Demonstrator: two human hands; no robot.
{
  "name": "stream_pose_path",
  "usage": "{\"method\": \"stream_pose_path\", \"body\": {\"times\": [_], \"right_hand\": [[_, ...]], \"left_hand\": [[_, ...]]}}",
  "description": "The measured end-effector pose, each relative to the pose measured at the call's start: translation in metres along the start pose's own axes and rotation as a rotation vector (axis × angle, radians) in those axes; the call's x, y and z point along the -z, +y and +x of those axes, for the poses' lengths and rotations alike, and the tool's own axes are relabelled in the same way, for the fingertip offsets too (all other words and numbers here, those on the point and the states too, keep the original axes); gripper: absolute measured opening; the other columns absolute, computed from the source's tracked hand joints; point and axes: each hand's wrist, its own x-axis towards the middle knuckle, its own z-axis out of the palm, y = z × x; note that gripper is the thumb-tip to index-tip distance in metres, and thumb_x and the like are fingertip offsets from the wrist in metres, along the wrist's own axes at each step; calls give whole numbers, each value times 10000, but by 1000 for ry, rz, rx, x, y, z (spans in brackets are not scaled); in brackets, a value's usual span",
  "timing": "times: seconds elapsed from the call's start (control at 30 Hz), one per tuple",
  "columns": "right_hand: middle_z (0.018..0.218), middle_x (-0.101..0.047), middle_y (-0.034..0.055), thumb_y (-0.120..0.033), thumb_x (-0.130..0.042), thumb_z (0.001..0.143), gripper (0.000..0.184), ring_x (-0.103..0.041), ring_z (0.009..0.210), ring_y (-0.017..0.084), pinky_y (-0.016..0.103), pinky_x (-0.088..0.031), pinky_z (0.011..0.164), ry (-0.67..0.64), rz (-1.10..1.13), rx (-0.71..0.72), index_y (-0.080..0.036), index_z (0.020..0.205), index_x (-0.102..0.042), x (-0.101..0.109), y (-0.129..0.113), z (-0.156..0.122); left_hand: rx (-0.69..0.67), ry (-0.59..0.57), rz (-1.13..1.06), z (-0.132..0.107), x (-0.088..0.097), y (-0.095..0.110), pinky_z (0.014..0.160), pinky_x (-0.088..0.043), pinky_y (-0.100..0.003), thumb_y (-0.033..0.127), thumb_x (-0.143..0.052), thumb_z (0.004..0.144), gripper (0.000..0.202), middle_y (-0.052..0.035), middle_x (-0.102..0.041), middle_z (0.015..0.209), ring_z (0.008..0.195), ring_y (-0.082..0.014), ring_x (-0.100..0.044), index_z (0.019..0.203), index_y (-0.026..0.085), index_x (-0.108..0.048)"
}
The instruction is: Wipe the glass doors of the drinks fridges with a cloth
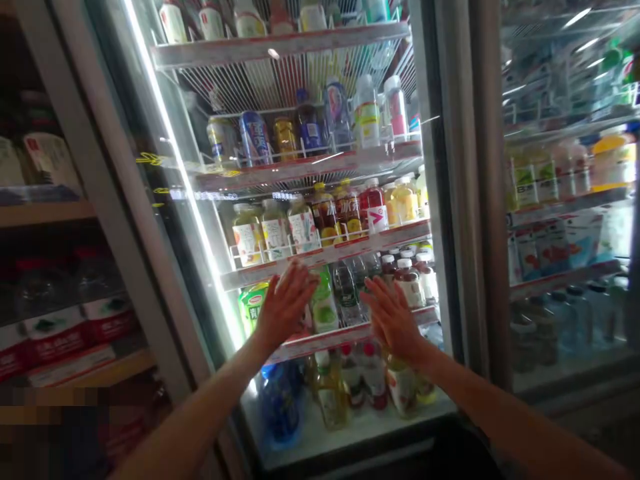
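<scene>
Both arms reach forward toward a lit drinks fridge [330,250]. My left hand [286,300] is raised with its fingers stretched out and nothing in it, before the fourth shelf from the top. Near it are a green pack [251,308] and a green-labelled bottle [325,307]. My right hand [393,317] is also empty, fingers extended, beside a clear bottle [346,293] and dark bottles with white caps [409,283]. Whether either hand touches the glass, I cannot tell. The hands partly hide the shelf behind them.
Higher shelves hold cans [255,138], juice bottles [301,223] and tea bottles [325,207]. Large bottles [331,393] stand on the fridge floor. Another stocked fridge [570,213] is at the right. Red-labelled packs [55,337] sit on a shelf at the left.
</scene>
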Motion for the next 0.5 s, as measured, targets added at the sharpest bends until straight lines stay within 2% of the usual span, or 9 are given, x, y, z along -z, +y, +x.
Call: {"method": "stream_pose_path", "body": {"times": [0.1, 0.13, 0.17, 0.23, 0.33, 0.4, 0.43, 0.47, 0.5], "right_hand": [[1398, -438, 128, -120, -396, 826, 496, -205, 1393, 231, 501, -145, 1128, 39, 11, 67, -147, 1321, -424, -9, -7, 27], [1396, -443, 119, -128, -398, 827, 490, -198, 1395, 227, 494, -131, 1134, 50, 6, 91, -150, 1315, -431, -12, -8, 36], [1397, -444, 110, -135, -400, 828, 489, -191, 1397, 222, 489, -121, 1138, 60, -3, 111, -156, 1316, -432, -15, -7, 45], [1414, -424, 94, -145, -408, 833, 506, -173, 1402, 215, 489, -111, 1141, 61, -31, 132, -176, 1338, -407, -19, -2, 60], [1453, -364, 90, -171, -422, 841, 543, -154, 1407, 218, 506, -106, 1136, 50, -61, 119, -203, 1379, -354, -24, 8, 76], [1470, -334, 88, -186, -424, 849, 559, -145, 1409, 219, 511, -97, 1134, 53, -67, 105, -218, 1398, -327, -27, 11, 80], [1474, -325, 85, -192, -424, 853, 561, -143, 1409, 218, 511, -93, 1134, 61, -69, 102, -225, 1404, -318, -28, 12, 81], [1478, -318, 84, -197, -424, 856, 562, -140, 1410, 219, 511, -91, 1133, 66, -72, 104, -229, 1406, -314, -29, 11, 81], [1478, -316, 89, -199, -426, 858, 559, -139, 1410, 221, 511, -90, 1132, 69, -78, 109, -226, 1405, -316, -30, 11, 81]], "left_hand": [[-378, -152, -95, -27, 3, 11, 1147, -109, -428, 262, -474, 873, 410, -28, -327, 1475, 1392, -226, -193, 1283, 246, -479], [-444, -181, -106, -32, 4, 10, 1150, -104, -420, 288, -471, 875, 413, -11, -319, 1479, 1390, -216, -203, 1287, 264, -474], [-440, -181, -97, -34, 6, 3, 1151, -99, -420, 290, -467, 877, 416, -3, -326, 1476, 1389, -207, -210, 1293, 277, -465], [-233, -121, -36, -28, 13, -20, 1147, -98, -440, 234, -453, 880, 431, -10, -367, 1454, 1388, -200, -212, 1307, 295, -444], [332, 17, 86, -13, 26, -56, 1124, -141, -477, 185, -412, 894, 441, -54, -392, 1438, 1386, -210, -220, 1321, 299, -427], [622, 96, 138, -16, 31, -61, 1098, -201, -493, 208, -405, 902, 434, -97, -362, 1451, 1386, -235, -220, 1332, 268, -418], [669, 118, 148, -22, 32, -57, 1087, -226, -492, 211, -413, 900, 441, -116, -343, 1458, 1388, -247, -211, 1339, 249, -411], [636, 116, 143, -32, 31, -50, 1081, -243, -483, 198, -425, 893, 455, -125, -331, 1463, 1391, -253, -199, 1346, 236, -402], [525, 86, 123, -42, 30, -42, 1082, -251, -466, 178, -441, 883, 472, -120, -333, 1463, 1393, -252, -190, 1349, 236, -397]]}}
